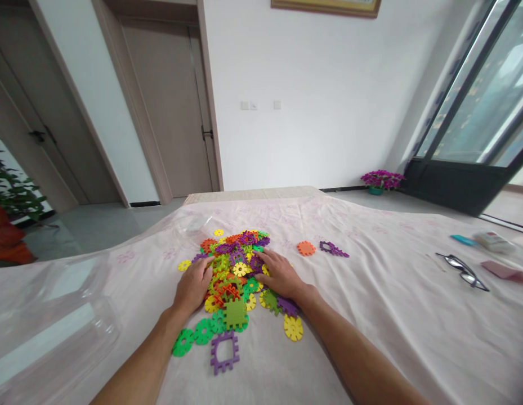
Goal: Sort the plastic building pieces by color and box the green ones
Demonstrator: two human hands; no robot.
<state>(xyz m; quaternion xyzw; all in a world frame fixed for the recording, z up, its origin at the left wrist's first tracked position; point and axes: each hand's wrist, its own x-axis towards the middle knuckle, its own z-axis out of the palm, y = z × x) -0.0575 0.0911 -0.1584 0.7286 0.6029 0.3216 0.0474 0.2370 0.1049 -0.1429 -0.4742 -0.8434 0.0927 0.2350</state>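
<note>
The left hand (194,284) curls against one side of the plastic-piece pile (240,269), its grip too hidden to tell; the right hand (281,274) rests spread at the other, the pile between them; nearer the body lies a purple frame (224,366); right of the pile, an orange piece (305,248).

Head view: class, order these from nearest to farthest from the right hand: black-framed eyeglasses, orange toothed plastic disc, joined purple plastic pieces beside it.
1. Orange toothed plastic disc: just beyond and right of the right hand.
2. Joined purple plastic pieces: right of the disc.
3. Black-framed eyeglasses: far right.
</note>
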